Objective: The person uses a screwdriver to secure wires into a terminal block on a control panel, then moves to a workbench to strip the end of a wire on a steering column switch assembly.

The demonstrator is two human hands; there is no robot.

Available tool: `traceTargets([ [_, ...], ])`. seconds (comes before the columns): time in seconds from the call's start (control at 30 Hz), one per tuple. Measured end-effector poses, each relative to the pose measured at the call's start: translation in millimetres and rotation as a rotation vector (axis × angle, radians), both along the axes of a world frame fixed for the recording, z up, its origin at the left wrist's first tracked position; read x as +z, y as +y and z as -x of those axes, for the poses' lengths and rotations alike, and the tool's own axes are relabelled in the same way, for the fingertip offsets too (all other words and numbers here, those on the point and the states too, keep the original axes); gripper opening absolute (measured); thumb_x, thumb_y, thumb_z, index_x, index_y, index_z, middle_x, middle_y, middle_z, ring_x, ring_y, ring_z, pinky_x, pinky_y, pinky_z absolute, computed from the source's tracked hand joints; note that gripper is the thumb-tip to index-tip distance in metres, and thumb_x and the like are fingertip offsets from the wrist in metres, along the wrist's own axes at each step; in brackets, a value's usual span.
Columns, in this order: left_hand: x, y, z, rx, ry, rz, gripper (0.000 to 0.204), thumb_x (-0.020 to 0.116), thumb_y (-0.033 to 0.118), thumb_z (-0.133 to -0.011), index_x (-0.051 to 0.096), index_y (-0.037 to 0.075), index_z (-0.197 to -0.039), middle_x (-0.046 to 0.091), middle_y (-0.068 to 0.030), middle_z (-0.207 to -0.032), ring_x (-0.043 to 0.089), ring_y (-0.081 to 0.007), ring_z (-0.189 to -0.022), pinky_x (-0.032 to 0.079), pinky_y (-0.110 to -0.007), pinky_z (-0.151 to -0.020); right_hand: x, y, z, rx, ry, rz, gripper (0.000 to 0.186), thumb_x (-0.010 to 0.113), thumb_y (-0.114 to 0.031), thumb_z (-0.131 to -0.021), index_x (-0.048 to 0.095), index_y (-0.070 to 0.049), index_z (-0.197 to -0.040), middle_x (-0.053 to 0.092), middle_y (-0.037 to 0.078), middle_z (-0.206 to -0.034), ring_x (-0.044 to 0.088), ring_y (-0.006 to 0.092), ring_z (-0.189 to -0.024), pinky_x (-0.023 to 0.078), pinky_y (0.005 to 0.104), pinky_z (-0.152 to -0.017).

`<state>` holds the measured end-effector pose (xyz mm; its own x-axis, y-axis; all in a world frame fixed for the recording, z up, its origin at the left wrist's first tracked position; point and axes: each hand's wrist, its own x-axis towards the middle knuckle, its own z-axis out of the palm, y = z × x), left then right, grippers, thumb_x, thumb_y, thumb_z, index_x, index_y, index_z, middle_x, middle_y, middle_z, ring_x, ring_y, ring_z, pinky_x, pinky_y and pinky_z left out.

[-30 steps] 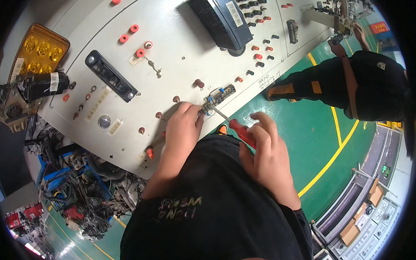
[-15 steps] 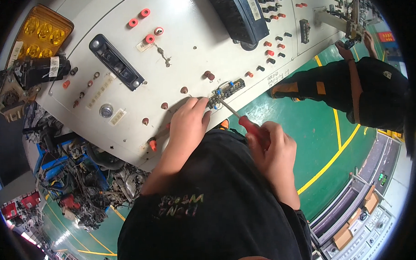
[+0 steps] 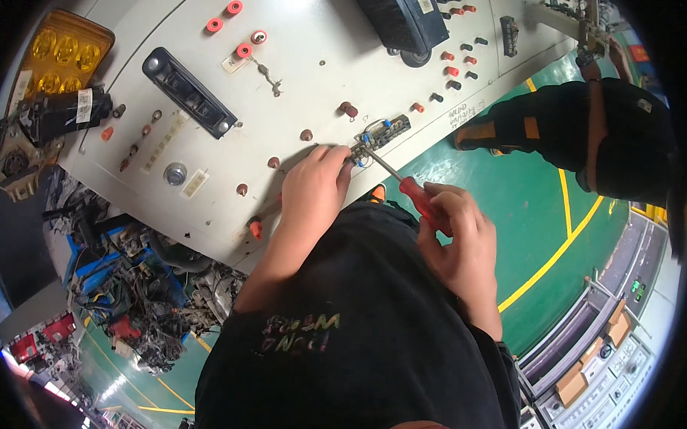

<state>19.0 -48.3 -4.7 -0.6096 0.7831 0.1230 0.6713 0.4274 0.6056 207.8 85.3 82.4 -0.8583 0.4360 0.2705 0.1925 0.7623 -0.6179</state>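
Note:
My right hand (image 3: pixel 465 244) is closed round the red handle of a screwdriver (image 3: pixel 421 203). Its metal shaft slants up and left, the tip on a black terminal strip (image 3: pixel 392 134) near the edge of the white panel. Short wires with blue crimp terminals (image 3: pixel 367 139) sit at that strip. At the strip's left end is my left hand (image 3: pixel 316 184), its fingers bent together and gripping there. The hand covers that end, so any wire between the fingertips is hidden.
The white panel (image 3: pixel 294 114) bears red and black sockets, a black switch unit (image 3: pixel 188 95) and a large black housing (image 3: pixel 401 19). A yellow lamp (image 3: pixel 69 50) stands far left, above tangled engine parts (image 3: pixel 134 290). Another person (image 3: pixel 621 133) works at right on the green floor (image 3: pixel 530 242).
The panel has shifted slightly in view. My right-hand fingers have moved on the screwdriver handle, with more of the red handle showing. The tip stays at the strip; my left hand keeps its place.

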Motion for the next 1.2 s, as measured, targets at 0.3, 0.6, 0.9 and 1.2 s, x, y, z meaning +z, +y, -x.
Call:
traceTargets([
  [0.3, -2.3, 5.4, 1.8, 0.045, -0.032, 0.001, 0.012, 0.075, 0.005, -0.088, 0.069, 0.007, -0.098, 0.07, -0.0078, -0.09, 0.069, -0.0274, -0.074, 0.054, -0.036, -0.066, -4.1, -5.4, -7.9, -0.108, -0.146, -0.002, 0.045, 0.087, -0.009, -0.078, 0.057, -0.003, -0.111, 0.07, 0.016, -0.106, 0.07, 0.033, -0.076, 0.056, 0.0396, -0.065],
  [0.6, 7.6, -30.2, 3.6, 0.031, -0.595, -0.244, 0.012, 0.064, -0.011, -0.088, 0.061, -0.001, -0.093, 0.066, -0.0025, -0.089, 0.055, -0.0039, -0.069, 0.045, -0.021, -0.062, -5.6, 5.7, -1.0, -0.107, 0.018, 0.148, 0.031, 0.073, -0.003, -0.089, 0.056, -0.001, -0.114, 0.071, 0.021, -0.115, 0.073, 0.0334, -0.082, 0.059, 0.0364, -0.072],
  [0.9, 12.4, -39.4, 5.7, -0.031, -0.674, -0.162, 0.015, 0.069, -0.011, -0.083, 0.062, -0.001, -0.091, 0.069, -0.0072, -0.093, 0.059, -0.0096, -0.07, 0.048, -0.024, -0.064, -1.9, 11.1, 6.7, -0.164, -0.118, 0.107, 0.034, 0.082, -0.027, -0.093, 0.061, 0.0, -0.1, 0.072, 0.02, -0.095, 0.071, 0.0335, -0.075, 0.056, 0.0387, -0.07],
  [1.2, -3.2, -38.8, 15.9, -0.023, -0.702, -0.318, 0.022, 0.072, -0.012, -0.081, 0.063, 0.003, -0.094, 0.066, -0.004, -0.089, 0.053, -0.0087, -0.059, 0.043, -0.024, -0.056, 5.8, 2.0, 0.1, -0.047, -0.093, 0.026, 0.036, 0.078, -0.001, -0.086, 0.058, -0.006, -0.115, 0.068, 0.022, -0.12, 0.074, 0.035, -0.092, 0.06, 0.0399, -0.073],
])
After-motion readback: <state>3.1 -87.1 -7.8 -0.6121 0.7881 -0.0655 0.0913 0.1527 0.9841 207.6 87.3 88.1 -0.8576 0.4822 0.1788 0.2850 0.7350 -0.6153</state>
